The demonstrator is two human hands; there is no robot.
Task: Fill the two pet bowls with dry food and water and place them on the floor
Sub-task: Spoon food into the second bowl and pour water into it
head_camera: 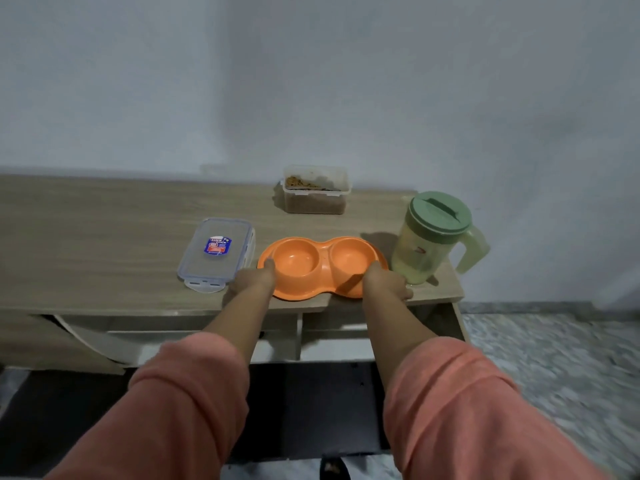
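At the table's near edge, the left hand (pixel 254 277) and right hand (pixel 384 280) grip the ends of the empty orange double bowl (pixel 322 266), fingers curled around its rim. Nothing is filled yet; next comes scooping from the open food container (pixel 315 190) at the far edge, I judge.

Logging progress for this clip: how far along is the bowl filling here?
Early. Done: the food container stands open, its lid laid flat beside the orange double bowl. In hand: the left hand and right hand grip the bowl's two ends on the table. Left: both bowl cups look empty; the pitcher is lidded; food, water and floor placement remain.
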